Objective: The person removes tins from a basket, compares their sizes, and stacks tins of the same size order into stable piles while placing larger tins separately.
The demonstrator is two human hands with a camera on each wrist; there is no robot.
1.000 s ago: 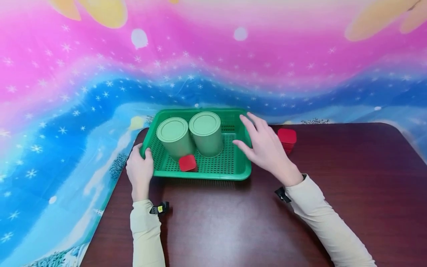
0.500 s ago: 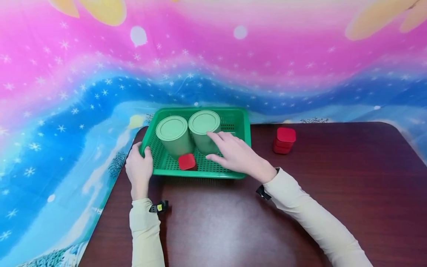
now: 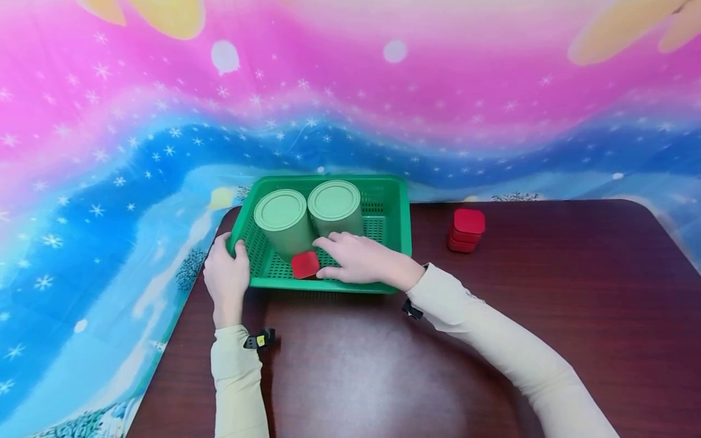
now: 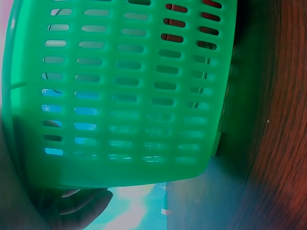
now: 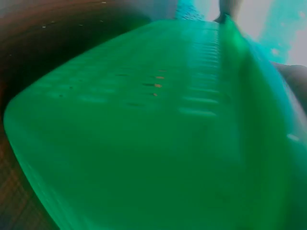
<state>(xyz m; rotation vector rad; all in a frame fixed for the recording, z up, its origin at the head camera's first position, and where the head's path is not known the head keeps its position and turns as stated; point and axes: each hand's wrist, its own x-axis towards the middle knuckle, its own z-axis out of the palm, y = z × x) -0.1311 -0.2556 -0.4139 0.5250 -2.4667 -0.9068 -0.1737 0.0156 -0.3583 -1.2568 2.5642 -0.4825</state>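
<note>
- Behind the dark reddish-brown wooden worktop [image 3: 575, 316] hangs a pink and blue cloth backdrop with snowflakes [image 3: 350, 109], draping down past the worktop's left edge.
- Open worktop spreads from 3 to 6 o'clock of the green perforated plastic basket [image 3: 391, 210], which sits at the far left corner, its back rim against the backdrop.
- Two pale green lidded cylindrical tins [image 3: 335, 207] stand upright, touching, in the basket's far half; a small red square lidded box [image 3: 305, 265] lies at 6 o'clock of them, near the front wall.
- A second red square box [image 3: 467, 229] stands alone on the worktop at 3 o'clock of the basket, well apart from it.
- The left hand [image 3: 226, 278] grips the basket's left rim at 9 o'clock, thumb hooked over the edge.
- The right hand [image 3: 358, 261] reaches over the front rim, fingers loosely spread, fingertips [image 3: 323, 272] touching the red box in the basket; no closed grip shows.
</note>
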